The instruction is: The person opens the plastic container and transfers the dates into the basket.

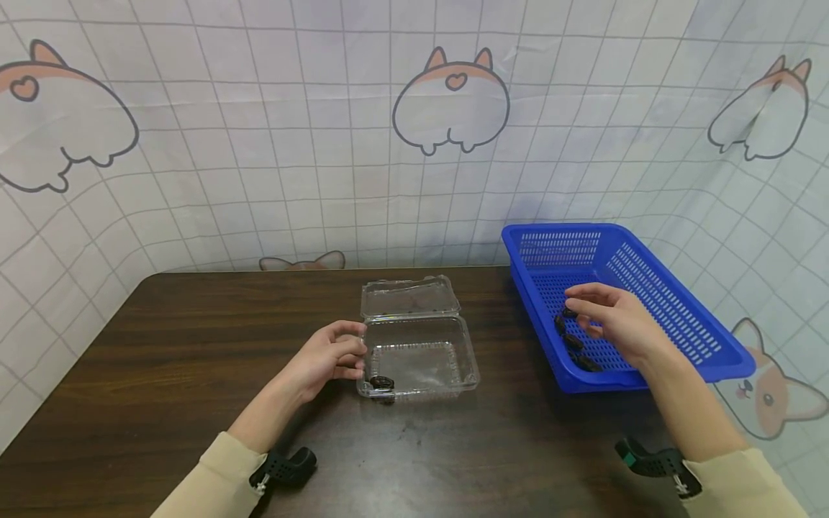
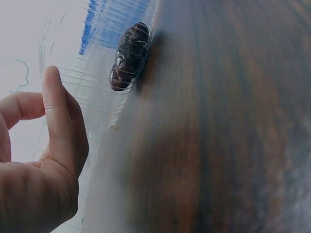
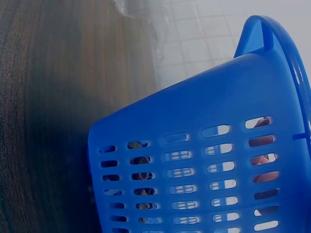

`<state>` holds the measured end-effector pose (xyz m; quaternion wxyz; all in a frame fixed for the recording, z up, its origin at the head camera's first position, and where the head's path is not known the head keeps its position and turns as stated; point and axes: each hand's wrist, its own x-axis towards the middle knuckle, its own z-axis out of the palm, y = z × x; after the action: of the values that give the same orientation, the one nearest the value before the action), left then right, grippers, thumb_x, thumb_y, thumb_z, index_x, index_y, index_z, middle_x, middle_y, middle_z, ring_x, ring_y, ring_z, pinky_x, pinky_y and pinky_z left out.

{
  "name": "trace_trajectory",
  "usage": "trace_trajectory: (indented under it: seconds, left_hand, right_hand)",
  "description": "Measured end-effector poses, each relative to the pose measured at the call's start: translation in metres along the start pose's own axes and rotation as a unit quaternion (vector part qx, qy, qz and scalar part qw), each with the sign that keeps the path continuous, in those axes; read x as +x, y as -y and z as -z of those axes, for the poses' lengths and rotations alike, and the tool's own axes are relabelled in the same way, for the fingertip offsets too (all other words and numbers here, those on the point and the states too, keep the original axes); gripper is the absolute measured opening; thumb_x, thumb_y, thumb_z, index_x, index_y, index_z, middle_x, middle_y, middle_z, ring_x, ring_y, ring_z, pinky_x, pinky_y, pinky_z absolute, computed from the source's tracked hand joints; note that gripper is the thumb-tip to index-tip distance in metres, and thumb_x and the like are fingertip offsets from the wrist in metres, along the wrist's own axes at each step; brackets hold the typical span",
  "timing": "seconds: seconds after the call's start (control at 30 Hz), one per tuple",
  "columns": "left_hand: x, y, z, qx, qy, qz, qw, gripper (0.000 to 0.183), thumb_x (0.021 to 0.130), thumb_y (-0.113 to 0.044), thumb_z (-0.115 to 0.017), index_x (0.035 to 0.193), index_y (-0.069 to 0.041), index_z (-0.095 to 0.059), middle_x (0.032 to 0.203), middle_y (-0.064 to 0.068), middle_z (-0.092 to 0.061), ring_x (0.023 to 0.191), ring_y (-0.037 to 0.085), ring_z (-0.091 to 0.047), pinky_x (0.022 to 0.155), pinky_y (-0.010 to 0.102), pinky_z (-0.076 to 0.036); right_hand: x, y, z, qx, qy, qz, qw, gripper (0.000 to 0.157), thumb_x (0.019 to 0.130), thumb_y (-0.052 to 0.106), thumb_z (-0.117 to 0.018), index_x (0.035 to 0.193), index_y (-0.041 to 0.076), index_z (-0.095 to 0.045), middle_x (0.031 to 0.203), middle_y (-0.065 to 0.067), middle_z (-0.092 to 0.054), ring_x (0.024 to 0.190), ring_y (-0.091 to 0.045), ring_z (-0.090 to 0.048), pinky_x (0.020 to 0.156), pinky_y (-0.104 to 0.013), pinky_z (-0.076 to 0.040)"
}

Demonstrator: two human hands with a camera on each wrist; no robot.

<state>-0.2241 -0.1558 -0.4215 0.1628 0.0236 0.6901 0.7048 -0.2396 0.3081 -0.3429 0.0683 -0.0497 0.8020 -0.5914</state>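
Observation:
A clear hinged plastic box [image 1: 414,392] stands on the table with its lid folded back. One dark brown, wrinkled oblong piece [image 1: 382,382] lies in its near left corner; the left wrist view shows this piece [image 2: 130,56] through the ribbed wall. The fingers of my left hand [image 1: 330,360] rest against the box's left side. Over the left part of a blue slotted basket [image 1: 654,288], my right hand [image 1: 612,324] pinches a similar dark piece [image 1: 570,312] at its fingertips, largely covered. Several more dark pieces [image 1: 573,342] lie on the basket floor below it.
The dark wooden table [image 1: 194,338] meets a white grid-patterned sheet [image 1: 311,165] at its back edge. In the right wrist view the basket wall [image 3: 194,116] blocks most of the right hand. A black strap [image 1: 285,467] sits on each wrist.

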Motion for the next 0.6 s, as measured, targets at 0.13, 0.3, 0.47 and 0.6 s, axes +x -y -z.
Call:
trace_trajectory:
  seconds: [0.13,0.3,0.47,0.6]
  left_hand:
    - [0.000,0.000,0.000,0.001,0.001,0.001,1.0000,0.052,0.097,-0.001,-0.058,0.145,0.007,-0.040,0.095,0.010,-0.059,0.073,0.016,-0.061,0.067,0.028,-0.060]
    - [-0.001,-0.001,0.000,0.000,0.003,-0.001,1.0000,0.054,0.096,-0.001,-0.059,0.145,0.007,-0.039,0.094,0.009,-0.059,0.072,0.016,-0.061,0.067,0.029,-0.060]
    - [-0.001,-0.002,0.000,0.001,0.005,-0.001,1.0000,0.054,0.096,-0.001,-0.060,0.145,0.007,-0.039,0.095,0.009,-0.058,0.072,0.016,-0.062,0.067,0.029,-0.060]
    - [0.000,-0.001,0.000,0.001,0.004,-0.002,1.0000,0.054,0.096,-0.001,-0.059,0.145,0.007,-0.039,0.096,0.010,-0.059,0.072,0.016,-0.062,0.067,0.029,-0.060]
  right_hand:
    - [0.000,0.000,-0.002,0.001,0.001,0.001,1.000,0.016,0.103,0.030,-0.066,0.115,0.020,-0.068,0.098,0.006,-0.063,0.078,-0.015,-0.059,0.068,-0.028,-0.051]
    - [0.002,0.005,-0.011,0.000,0.014,0.015,1.000,0.017,0.102,0.029,-0.066,0.115,0.017,-0.069,0.098,0.003,-0.063,0.077,-0.016,-0.058,0.064,-0.027,-0.049]
    - [0.006,0.013,-0.026,-0.009,0.040,0.035,0.999,0.034,0.102,0.027,-0.067,0.124,0.001,-0.062,0.095,-0.003,-0.059,0.073,-0.016,-0.055,0.060,-0.027,-0.044]
    - [0.009,0.021,-0.039,-0.015,0.057,0.036,0.998,0.038,0.102,0.027,-0.068,0.126,-0.001,-0.060,0.092,-0.004,-0.058,0.074,-0.017,-0.054,0.058,-0.028,-0.043]
